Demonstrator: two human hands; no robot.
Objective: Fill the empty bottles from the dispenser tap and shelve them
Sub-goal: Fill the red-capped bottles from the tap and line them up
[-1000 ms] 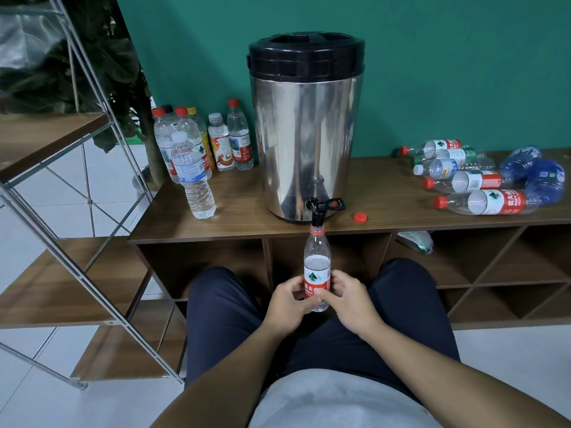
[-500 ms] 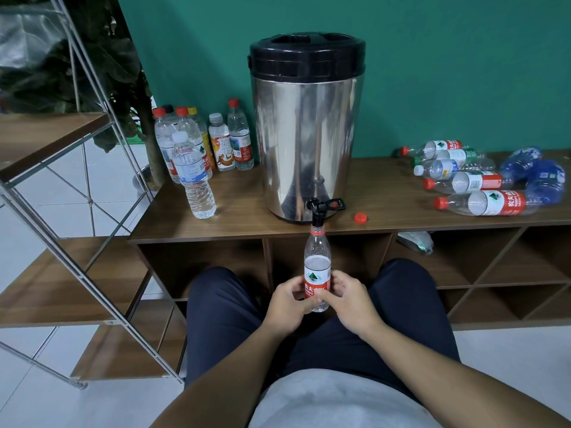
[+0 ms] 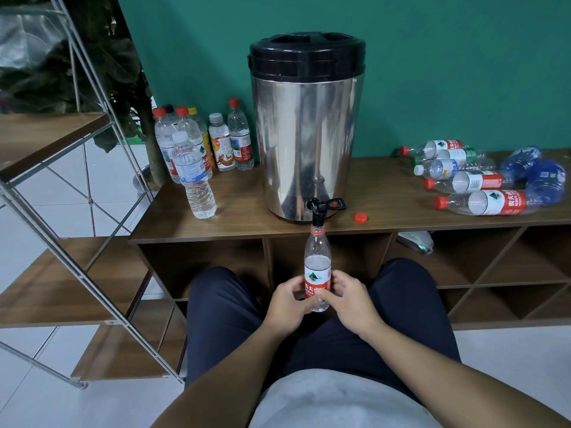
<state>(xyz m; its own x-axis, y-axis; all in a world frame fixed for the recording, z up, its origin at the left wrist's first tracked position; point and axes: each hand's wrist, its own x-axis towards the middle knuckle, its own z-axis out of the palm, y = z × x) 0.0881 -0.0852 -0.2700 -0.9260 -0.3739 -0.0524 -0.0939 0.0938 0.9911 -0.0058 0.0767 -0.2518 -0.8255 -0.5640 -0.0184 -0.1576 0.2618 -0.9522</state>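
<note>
Both the left hand and right hand curl fingers around the upright bottle, its mouth under the tap at twelve o'clock.

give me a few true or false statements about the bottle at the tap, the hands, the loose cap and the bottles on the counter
1. Both hands grip the bottle under the tap. True: the left hand and the right hand hold its lower part.
2. The bottle at the tap is capped. False: its neck is open below the spout.
3. A red cap lies on the counter right of the dispenser. True.
4. The bottles right of the dispenser stand upright. False: the right bottles lie on their sides.
5. The dispenser lid is white. False: it is black.
</note>
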